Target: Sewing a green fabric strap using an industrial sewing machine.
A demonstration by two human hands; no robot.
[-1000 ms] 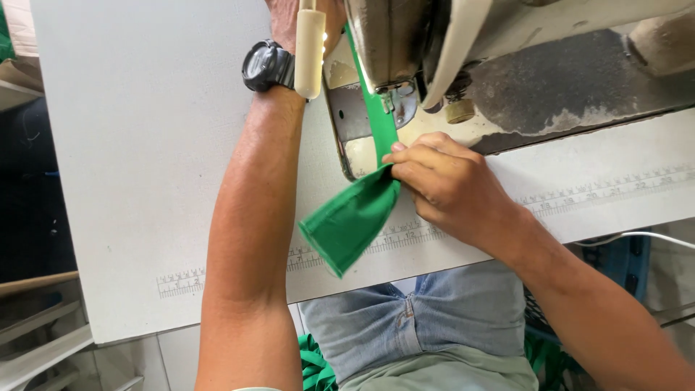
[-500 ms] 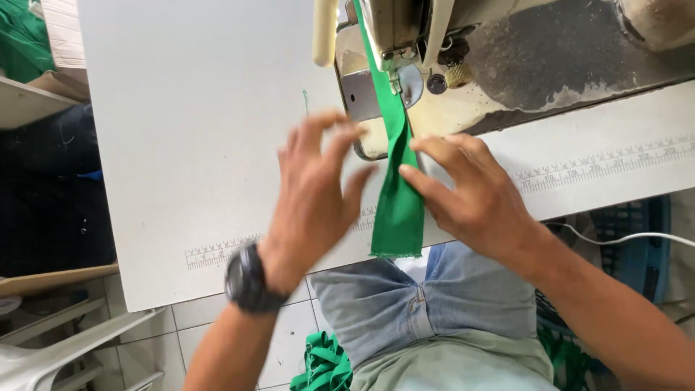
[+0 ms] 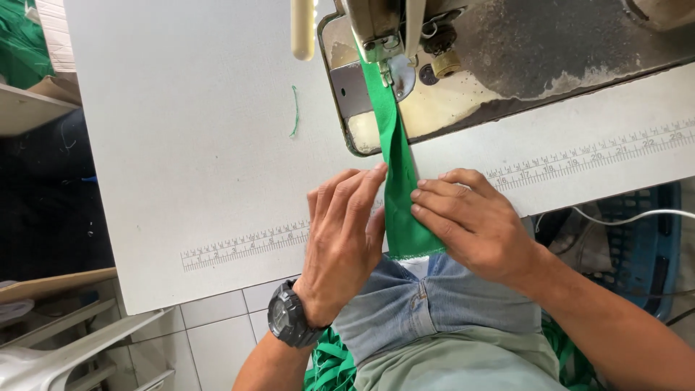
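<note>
White table — sewing machine behind; hands flank green strip.

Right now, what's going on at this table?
A person sits at a sewing machine on a white table. Both hands lie flat on a green fabric strip that runs from under the presser foot to the table's near edge. The left hand, with a black watch on its wrist, presses the strip's left side; the right hand presses its right side. A loose green thread lies on the table.
</note>
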